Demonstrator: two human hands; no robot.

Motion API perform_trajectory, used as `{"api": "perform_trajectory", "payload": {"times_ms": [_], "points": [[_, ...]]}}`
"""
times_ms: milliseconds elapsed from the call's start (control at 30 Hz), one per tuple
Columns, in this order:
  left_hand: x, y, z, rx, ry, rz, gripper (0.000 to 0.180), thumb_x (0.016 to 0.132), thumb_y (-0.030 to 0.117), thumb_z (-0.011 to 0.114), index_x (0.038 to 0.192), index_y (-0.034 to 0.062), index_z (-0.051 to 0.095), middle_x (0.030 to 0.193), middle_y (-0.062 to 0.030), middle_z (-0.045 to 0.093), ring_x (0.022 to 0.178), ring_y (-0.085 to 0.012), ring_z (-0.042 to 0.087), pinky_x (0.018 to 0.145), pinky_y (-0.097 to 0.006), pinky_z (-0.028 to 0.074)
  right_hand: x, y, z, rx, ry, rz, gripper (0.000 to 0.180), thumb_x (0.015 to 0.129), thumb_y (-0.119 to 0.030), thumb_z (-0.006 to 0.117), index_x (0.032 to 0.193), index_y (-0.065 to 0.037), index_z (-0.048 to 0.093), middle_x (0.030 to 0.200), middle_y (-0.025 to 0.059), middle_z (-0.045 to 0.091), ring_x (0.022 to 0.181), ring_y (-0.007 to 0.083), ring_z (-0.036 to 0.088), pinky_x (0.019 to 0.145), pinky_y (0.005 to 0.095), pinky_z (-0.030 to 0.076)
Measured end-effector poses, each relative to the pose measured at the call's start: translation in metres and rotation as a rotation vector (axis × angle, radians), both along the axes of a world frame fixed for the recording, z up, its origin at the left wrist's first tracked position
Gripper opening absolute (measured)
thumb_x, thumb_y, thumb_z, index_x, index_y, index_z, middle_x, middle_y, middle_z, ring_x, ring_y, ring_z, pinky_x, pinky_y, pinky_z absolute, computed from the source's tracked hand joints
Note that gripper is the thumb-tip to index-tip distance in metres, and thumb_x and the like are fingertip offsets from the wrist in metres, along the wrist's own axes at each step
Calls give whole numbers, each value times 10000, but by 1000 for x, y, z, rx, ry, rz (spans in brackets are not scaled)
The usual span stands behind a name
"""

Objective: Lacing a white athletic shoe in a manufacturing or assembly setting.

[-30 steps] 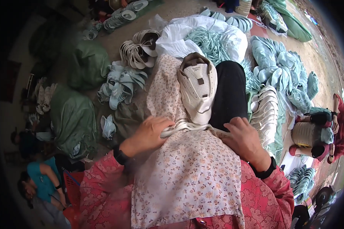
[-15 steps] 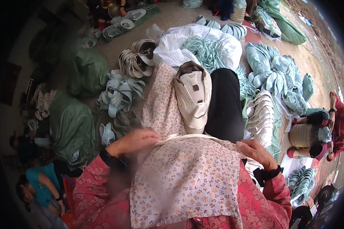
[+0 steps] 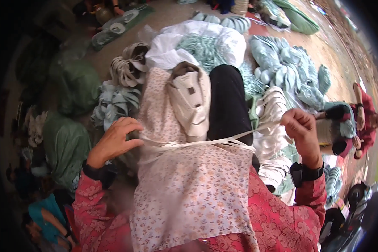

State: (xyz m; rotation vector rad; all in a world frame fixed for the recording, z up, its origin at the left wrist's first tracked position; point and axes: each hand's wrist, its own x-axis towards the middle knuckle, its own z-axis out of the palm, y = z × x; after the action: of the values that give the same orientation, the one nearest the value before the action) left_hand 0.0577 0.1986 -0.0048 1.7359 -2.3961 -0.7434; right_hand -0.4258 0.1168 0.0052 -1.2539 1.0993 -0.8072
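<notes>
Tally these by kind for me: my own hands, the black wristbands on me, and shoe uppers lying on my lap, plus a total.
Hands, left and right: 2
Black wristbands: 2
Cream shoe upper: 1
Total: 5

The floor (image 3: pixel 166 19) is a bare, dull brown surface with a matte look, bent toward the rim by the lens. On the right it passes into paler tan paving (image 3: pixel 319 50), brightly and evenly lit as if by daylight. Beyond that, a rougher strip of ground (image 3: pixel 344 31) scattered with small debris curves along the edge. A reddish patch (image 3: pixel 258 27) lies on the floor near the top. The left side sinks into deep shadow, its background too dark to make out. At the lower right stands a dark shape resembling a motorbike (image 3: pixel 357 199).
</notes>
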Motion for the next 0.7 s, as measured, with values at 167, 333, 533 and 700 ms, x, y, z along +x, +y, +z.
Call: {"api": "perform_trajectory", "payload": {"times_ms": [167, 333, 533, 700], "points": [[-80, -39, 33, -70, 387, -132, 544, 805, 246, 782, 1269, 36, 591, 1338, -128, 555, 1289, -282, 484, 1092, -380, 362, 33, 7, 78, -469, -152, 83, 140, 948, -96, 632, 848, -3, 663, 699, -14, 603, 557, 27, 455, 490, 206, 297], [-187, -51, 60, 268, 1103, -207, 579, 893, 280, 714, 1301, -75, 510, 1214, -176, 611, 1125, -250, 580, 993, -369, 434, 68, -11, 86, -580, 147, 267, 83, 934, -65, 651, 893, 6, 665, 732, 33, 642, 631, 70, 551, 554, 245, 424], [-109, -36, 76, 453, 1404, -44, 386, 1017, 296, 539, 1098, -80, 575, 580, -60, 566, 405, -111, 463, 354, -259, 361, -5, -73, 16, -897, 435, -24, 117, 924, -98, 670, 925, 17, 645, 709, 62, 623, 641, 125, 543, 615, 296, 462], [-1, 0, 111, 385, 1710, -314, 352, 1033, 259, 492, 855, -26, 593, 436, -26, 427, 302, -136, 352, 270, -293, 293, -77, -106, -70, -613, 616, -169, 179, 930, -161, 676, 908, 15, 653, 708, 63, 604, 693, 89, 521, 639, 285, 444]]}}
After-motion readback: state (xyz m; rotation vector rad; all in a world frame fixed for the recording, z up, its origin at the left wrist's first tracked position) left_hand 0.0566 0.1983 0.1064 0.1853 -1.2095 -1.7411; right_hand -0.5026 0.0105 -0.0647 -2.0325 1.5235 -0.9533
